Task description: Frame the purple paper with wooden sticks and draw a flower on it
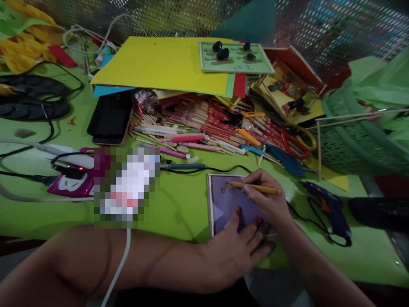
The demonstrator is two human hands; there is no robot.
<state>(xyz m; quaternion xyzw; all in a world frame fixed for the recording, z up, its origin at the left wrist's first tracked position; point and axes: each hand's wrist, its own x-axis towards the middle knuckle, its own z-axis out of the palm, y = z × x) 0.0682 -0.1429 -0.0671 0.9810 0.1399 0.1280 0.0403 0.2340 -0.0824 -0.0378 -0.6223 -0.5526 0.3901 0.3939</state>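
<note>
A purple card (223,213) edged with thin wooden sticks lies on the green tabletop. My right hand (266,194) grips a yellow-orange pen (260,187), its tip touching the card near the upper left. Small brownish curled marks (227,187) show on the card by the tip. Across the card's lower part rests my left hand (241,243), fingers spread and flat, covering the bottom edge. Part of the card's right side is hidden behind my right hand.
A glue gun (329,209) lies on the right, its cord running behind the card. Behind are pens, scissors (297,145) and many sticks (198,115), under yellow sheets (166,64). A green basket (351,128) stands right; a purple power strip (70,183) sits left with cables.
</note>
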